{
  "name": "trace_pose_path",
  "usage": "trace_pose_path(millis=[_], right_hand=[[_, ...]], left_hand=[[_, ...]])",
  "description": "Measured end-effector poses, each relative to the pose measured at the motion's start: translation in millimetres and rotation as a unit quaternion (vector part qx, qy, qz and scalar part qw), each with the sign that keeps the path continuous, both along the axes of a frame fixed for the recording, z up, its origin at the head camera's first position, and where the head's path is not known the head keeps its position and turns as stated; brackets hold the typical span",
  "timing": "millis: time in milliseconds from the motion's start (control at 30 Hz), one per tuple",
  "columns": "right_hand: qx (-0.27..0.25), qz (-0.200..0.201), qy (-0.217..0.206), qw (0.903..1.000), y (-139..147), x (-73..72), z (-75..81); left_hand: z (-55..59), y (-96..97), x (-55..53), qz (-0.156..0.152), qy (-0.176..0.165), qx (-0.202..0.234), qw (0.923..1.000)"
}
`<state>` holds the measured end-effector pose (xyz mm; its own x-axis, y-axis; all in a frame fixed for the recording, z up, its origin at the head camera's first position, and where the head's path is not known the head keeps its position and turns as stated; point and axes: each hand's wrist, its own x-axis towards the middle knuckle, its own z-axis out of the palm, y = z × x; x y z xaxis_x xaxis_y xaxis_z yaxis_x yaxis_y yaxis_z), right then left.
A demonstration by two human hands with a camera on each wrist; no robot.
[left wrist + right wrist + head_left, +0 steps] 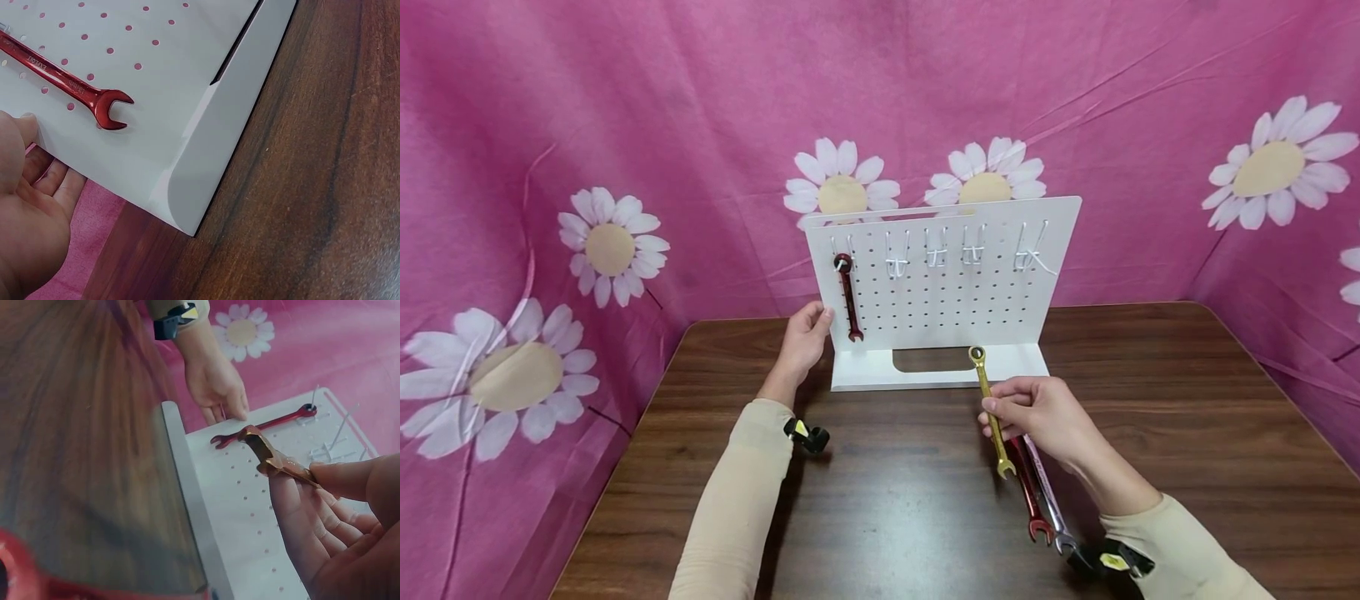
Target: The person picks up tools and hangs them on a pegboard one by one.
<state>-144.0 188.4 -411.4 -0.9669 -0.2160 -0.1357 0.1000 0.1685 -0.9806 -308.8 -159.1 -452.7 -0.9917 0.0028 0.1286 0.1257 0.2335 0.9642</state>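
Note:
A gold combination wrench (992, 412) is pinched between the thumb and fingers of my right hand (1037, 412), its ring end up and its open end toward me. My left hand (805, 337) grips the left edge of a white pegboard stand (925, 312), thumb on the front and fingers behind, as the left wrist view shows. From the leftmost hook hangs a red wrench (848, 300), open jaw down, just beside that thumb. Below my right hand lie another red wrench (1030, 492) and a silver-pink wrench (1051, 496), their upper ends hidden by the hand.
Several wire hooks (936, 250) line the upper part of the pegboard. Its foot has a cut-out slot and stands on the dark wooden table (880, 500). Behind and around hangs a pink cloth (715, 167) with daisies. Each wrist wears a black camera (807, 436).

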Motion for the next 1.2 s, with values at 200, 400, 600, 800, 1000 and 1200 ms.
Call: trace_pose_path(millis=[200,400,600,800,1000,1200], right_hand=[[-0.021,0.012,0.008,0.9997,-16,-11.7,8.2],[-0.029,0.014,0.026,0.9992,-29,-22.0,16.4],[-0.035,0.018,0.045,0.9982,-38,-30.8,22.0],[-0.022,0.014,0.067,0.9974,-48,-38.3,28.2],[-0.020,0.012,0.078,0.9967,-57,-43.6,36.6],[-0.032,0.015,0.102,0.9942,-68,-48.3,45.0]], left_hand=[[0.0,-0.7,0.2,0.002,0.004,-0.003,1.0000],[-0.4,-0.2,-0.6,0.003,0.007,-0.006,1.0000],[1.6,0.6,0.6,0.001,0.005,0.001,1.0000],[2.2,1.0,1.5,-0.001,-0.001,-0.003,1.0000],[1.5,-0.1,1.1,0.002,0.003,-0.006,1.0000],[0.9,0.6,1.0,0.003,0.009,0.001,1.0000]])
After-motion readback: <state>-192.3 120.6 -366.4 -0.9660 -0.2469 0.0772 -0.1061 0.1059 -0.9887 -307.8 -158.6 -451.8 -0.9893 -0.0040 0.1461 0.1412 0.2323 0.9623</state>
